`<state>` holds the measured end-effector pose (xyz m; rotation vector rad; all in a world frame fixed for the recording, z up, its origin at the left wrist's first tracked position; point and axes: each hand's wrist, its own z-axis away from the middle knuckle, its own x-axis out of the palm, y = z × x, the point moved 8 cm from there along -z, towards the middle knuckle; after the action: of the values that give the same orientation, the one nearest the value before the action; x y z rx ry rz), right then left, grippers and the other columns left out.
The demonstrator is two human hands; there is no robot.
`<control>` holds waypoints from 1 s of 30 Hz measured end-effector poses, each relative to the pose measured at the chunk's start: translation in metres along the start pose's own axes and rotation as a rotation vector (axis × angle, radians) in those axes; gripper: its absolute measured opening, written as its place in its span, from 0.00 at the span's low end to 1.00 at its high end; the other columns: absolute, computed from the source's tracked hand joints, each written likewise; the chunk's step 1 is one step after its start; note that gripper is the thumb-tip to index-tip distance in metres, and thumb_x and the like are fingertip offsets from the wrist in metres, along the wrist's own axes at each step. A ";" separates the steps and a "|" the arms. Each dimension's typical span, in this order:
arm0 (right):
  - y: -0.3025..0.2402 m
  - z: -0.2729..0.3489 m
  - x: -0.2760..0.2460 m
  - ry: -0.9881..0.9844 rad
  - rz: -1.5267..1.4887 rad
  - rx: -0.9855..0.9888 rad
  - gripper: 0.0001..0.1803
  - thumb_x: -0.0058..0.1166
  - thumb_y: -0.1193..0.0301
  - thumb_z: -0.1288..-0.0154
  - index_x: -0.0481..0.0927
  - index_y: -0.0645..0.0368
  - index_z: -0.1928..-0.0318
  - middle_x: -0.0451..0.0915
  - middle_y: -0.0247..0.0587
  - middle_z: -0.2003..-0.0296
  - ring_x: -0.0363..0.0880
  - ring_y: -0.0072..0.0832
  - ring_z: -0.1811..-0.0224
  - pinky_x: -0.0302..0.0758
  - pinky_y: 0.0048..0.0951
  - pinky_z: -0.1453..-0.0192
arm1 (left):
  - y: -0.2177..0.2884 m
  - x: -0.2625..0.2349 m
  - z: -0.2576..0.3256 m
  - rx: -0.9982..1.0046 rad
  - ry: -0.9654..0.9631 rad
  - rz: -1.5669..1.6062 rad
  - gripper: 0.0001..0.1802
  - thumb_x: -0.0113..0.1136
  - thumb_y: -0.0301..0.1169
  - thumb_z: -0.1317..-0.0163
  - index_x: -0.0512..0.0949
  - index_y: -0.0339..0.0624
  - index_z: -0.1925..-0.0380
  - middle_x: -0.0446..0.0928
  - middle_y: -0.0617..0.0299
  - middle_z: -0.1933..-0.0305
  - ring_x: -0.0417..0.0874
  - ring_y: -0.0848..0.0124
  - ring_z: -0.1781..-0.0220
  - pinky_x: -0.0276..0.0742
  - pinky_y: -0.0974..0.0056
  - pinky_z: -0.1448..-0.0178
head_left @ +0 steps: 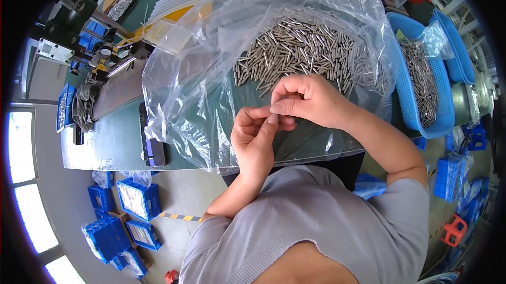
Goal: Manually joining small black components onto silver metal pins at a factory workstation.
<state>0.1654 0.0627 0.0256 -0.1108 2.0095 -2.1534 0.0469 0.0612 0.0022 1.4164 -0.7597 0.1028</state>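
A green table (118,142) carries a clear plastic sheet (184,89). Left of the sheet lies a phone (151,144); right of it, a blue basket (416,81).

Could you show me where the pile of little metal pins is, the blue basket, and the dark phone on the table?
pile of metal pins (305,47), head view, middle of the heap on the clear plastic sheet.
blue basket (403,86), head view, its near left wall.
dark phone (153,149), head view, lower part of its body.

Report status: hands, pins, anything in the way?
Left hand and right hand pinched together, fingertips touching. Metal pins heaped on clear plastic sheet. Nothing blocking.
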 end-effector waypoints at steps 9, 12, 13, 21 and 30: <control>-0.005 0.006 -0.056 0.150 -0.793 0.029 0.08 0.49 0.68 0.34 0.71 0.57 0.68 0.64 0.23 0.80 0.53 0.09 0.83 0.49 0.13 0.83 | 0.001 -0.001 0.002 0.000 0.039 0.044 0.03 0.50 0.20 0.36 0.69 0.33 0.63 0.77 0.48 0.61 0.82 0.65 0.64 0.82 0.60 0.57; -0.004 0.008 -0.063 0.202 -0.601 0.092 0.07 0.50 0.68 0.35 0.73 0.58 0.67 0.67 0.25 0.79 0.56 0.08 0.83 0.51 0.12 0.82 | 0.001 -0.002 0.002 -0.003 0.032 0.045 0.03 0.50 0.20 0.36 0.69 0.33 0.63 0.77 0.48 0.61 0.82 0.65 0.64 0.82 0.60 0.57; -0.003 0.009 -0.066 0.223 -0.391 0.116 0.07 0.51 0.67 0.36 0.75 0.58 0.67 0.68 0.25 0.79 0.56 0.08 0.82 0.52 0.12 0.81 | 0.001 -0.002 0.002 -0.003 0.033 0.046 0.03 0.50 0.20 0.36 0.69 0.33 0.63 0.77 0.48 0.61 0.82 0.65 0.64 0.82 0.60 0.57; -0.021 0.005 -0.035 0.281 0.975 -0.198 0.11 0.62 0.65 0.49 0.76 0.57 0.71 0.78 0.39 0.74 0.78 0.37 0.73 0.71 0.36 0.71 | 0.001 -0.002 0.002 -0.008 0.034 0.047 0.03 0.50 0.20 0.36 0.69 0.33 0.63 0.77 0.49 0.61 0.82 0.65 0.64 0.82 0.61 0.57; -0.019 0.002 -0.021 0.273 1.231 -0.262 0.08 0.59 0.69 0.46 0.73 0.57 0.73 0.78 0.39 0.74 0.78 0.38 0.72 0.73 0.36 0.71 | 0.003 -0.002 0.001 -0.006 0.031 0.047 0.03 0.49 0.20 0.36 0.69 0.33 0.63 0.77 0.50 0.61 0.82 0.66 0.64 0.82 0.61 0.57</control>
<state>0.1851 0.0656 0.0462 1.1110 1.6802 -1.1308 0.0438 0.0612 0.0038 1.3886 -0.7674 0.1585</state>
